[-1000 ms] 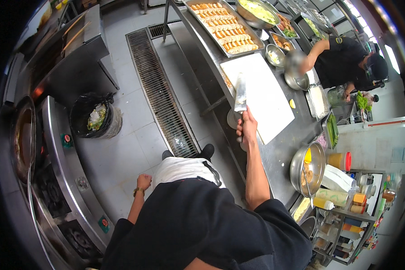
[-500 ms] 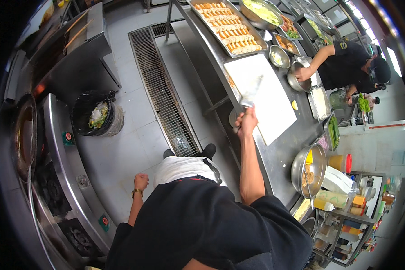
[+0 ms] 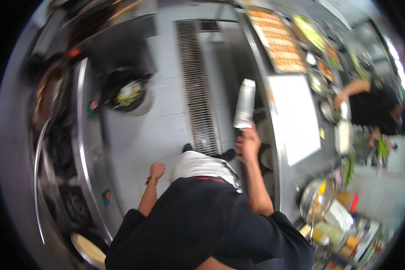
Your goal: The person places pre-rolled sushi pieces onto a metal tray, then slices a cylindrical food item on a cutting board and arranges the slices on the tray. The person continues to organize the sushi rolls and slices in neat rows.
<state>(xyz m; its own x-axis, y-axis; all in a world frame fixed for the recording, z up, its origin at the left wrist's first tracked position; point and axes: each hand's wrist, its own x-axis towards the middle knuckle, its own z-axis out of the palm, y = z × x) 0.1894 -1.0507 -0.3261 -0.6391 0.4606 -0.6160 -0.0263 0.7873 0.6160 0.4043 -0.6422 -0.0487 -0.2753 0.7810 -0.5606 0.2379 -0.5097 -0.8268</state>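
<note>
My right hand [image 3: 249, 143] is wrapped round the dark handle of a wide-bladed knife [image 3: 245, 104]. The broad metal blade points up and away from me, over the gap beside the steel table. My left hand [image 3: 157, 170] hangs low at my side with the fingers curled in, a gold watch on its wrist; I see nothing in it. Right of the knife, a white cutting board [image 3: 293, 118] lies on the steel table [image 3: 289, 182]. Motion blurs the picture somewhat.
A tray of sliced rolls [image 3: 274, 40] and a bowl of chopped greens [image 3: 309, 32] stand at the table's far end. Across the table a co-worker [image 3: 375, 108] reaches into a bowl. A steel mixing bowl [image 3: 307, 200] stands nearer. On the left are a bin [image 3: 144, 104] and stoves [image 3: 76, 204].
The knife has moved left, away from over the cutting board, to beside the table edge. My view has turned, so the table and tray sit further right.
</note>
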